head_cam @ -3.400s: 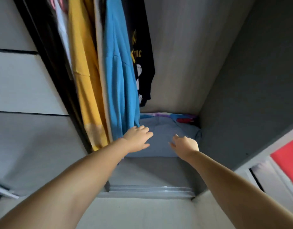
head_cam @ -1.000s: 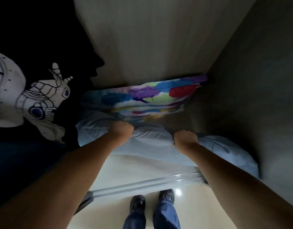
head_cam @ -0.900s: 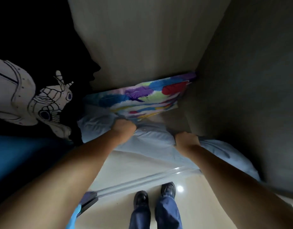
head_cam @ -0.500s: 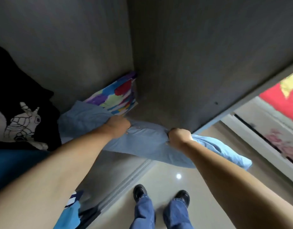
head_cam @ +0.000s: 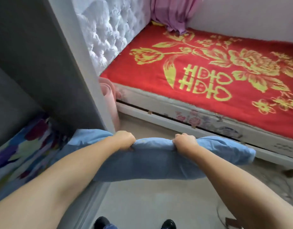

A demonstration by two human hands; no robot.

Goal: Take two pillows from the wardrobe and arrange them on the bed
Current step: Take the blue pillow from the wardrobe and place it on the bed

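Pillow: soft light-blue fabric pillow [head_cam: 159, 161], held level in the air above the beige floor [head_cam: 150, 202], between the wardrobe and the bed, sagging at its right end.
Left grip: left hand [head_cam: 125, 140] clamped on the pillow's upper edge, fingers curled over it.
Right grip: right hand [head_cam: 185, 142] clamped on the same edge, apart from the left.
Second pillow: multicoloured feather-print pillow [head_cam: 18, 149] lying in the grey wardrobe [head_cam: 48, 71], at the left.
Bed: red blanket with gold flowers [head_cam: 216, 71] covers the mattress; white tufted headboard [head_cam: 107, 28] stands at its left end.
Beside wardrobe: pink rolled mat [head_cam: 110, 100] upright.
Below: black shoes [head_cam: 168, 224] on the floor.
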